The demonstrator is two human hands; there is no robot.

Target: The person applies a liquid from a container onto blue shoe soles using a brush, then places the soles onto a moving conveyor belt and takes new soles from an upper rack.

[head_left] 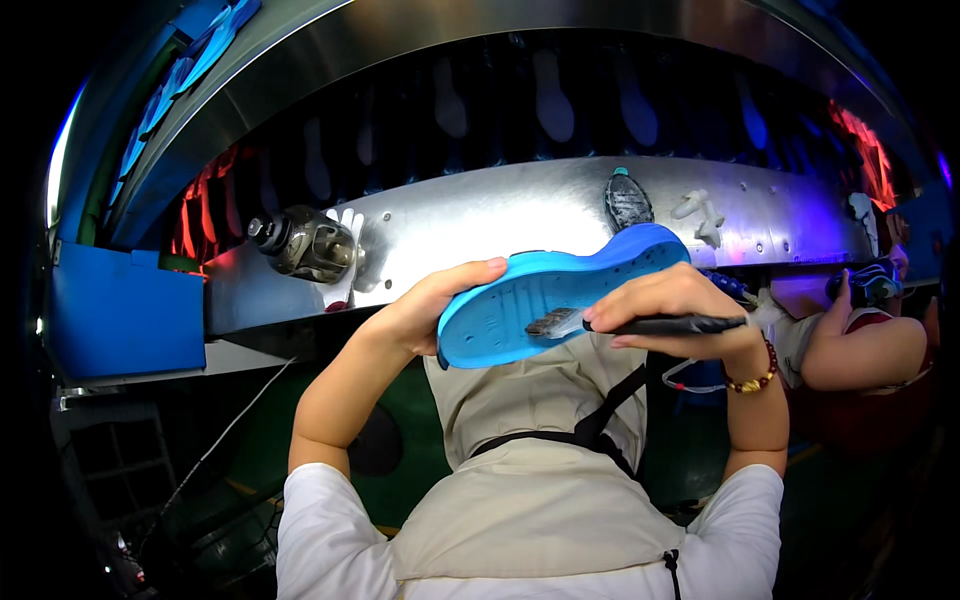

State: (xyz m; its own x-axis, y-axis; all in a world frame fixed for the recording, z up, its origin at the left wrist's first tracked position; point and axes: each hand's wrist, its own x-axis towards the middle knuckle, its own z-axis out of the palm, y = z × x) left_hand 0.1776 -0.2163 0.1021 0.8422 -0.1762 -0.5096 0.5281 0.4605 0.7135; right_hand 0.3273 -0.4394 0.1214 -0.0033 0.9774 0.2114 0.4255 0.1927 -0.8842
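Observation:
A blue shoe sole is tilted in front of my body, its hollow inner face turned toward me. My left hand grips its broad left end, thumb along the upper edge. In my right hand is a brush with a black handle. The brush's dark bristles touch the inner face of the sole near its middle. The right fingers close round the handle just behind the bristles.
Beyond the sole runs a metal ledge. On it stand a dark translucent bottle, a white glove, a small dark sole-shaped piece and a crumpled white piece. Behind, soles hang in a dark, red-lit opening. Another person's arm is at right.

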